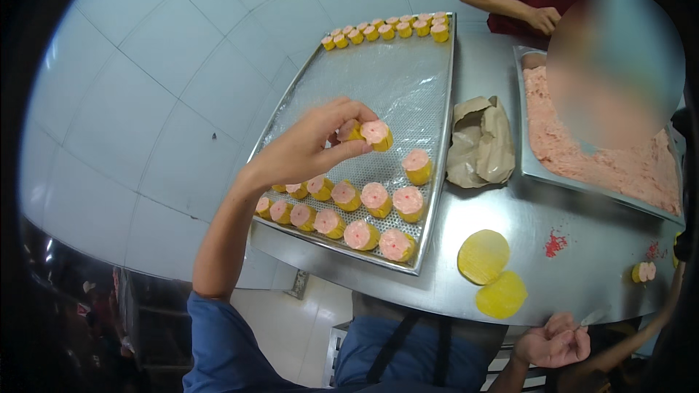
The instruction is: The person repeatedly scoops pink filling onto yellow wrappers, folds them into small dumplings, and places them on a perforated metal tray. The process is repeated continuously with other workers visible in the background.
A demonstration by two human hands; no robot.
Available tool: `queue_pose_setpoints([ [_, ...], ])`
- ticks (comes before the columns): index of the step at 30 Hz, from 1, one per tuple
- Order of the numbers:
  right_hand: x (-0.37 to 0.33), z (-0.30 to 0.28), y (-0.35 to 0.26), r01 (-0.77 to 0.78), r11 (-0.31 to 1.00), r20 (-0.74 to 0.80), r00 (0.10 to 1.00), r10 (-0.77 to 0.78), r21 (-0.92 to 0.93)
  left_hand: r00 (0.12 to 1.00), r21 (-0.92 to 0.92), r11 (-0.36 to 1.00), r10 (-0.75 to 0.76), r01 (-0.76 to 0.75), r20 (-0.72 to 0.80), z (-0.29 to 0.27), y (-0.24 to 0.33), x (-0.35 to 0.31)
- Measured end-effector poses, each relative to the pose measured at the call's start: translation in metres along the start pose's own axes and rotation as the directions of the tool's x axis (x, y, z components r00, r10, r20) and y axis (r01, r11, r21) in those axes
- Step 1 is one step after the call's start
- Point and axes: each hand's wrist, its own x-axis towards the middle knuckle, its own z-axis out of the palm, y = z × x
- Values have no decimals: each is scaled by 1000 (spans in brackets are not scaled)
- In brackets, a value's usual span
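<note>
My left hand (324, 138) is closed over the perforated metal tray (429, 247), its thumb and fingers pinching a dumpling (376, 133) with a yellow wrapper and an exposed pink filling. Beside it, partly behind the fingers, shows another yellow piece, seemingly a second dumpling. Below the hand, rows of similar dumplings (375, 199) stand upright in the tray's near end, each with a red dot on top. Low at the table's front edge, my right hand (557, 342) has curled fingers. A pale, thin blade-like piece (595, 316) shows at its fingertips; its kind is unclear.
More dumplings (386, 31) line the tray's far end. Right of the tray stand a crumpled brown paper bag (480, 142) and a metal pan (523, 87) of pink filling. Yellow round wrappers (484, 256), red bits (555, 242) and a lone dumpling (644, 271) lie on the steel table. Other people work opposite and at right.
</note>
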Motion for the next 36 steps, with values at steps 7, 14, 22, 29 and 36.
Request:
queue_pose_setpoints([
  [7,1,-6,10,159,979,41,987,-155,-126,986,-57,998,8,1,164,23,-36,6],
  [14,7,13,9,323,941,56,946,-318,-100,983,-100,991,-69,87,172,7,-34,-1],
  [22,12,24,3,309,936,110,950,-293,-170,994,5,999,32,-33,104,5,-28,-3],
  [29,15,24,3,349,913,140,935,-325,-214,987,-85,985,156,-152,43,21,-14,13],
  [36,13,23,5,378,894,142,925,-353,-242,973,-48,978,206,-202,105,26,-5,17],
])
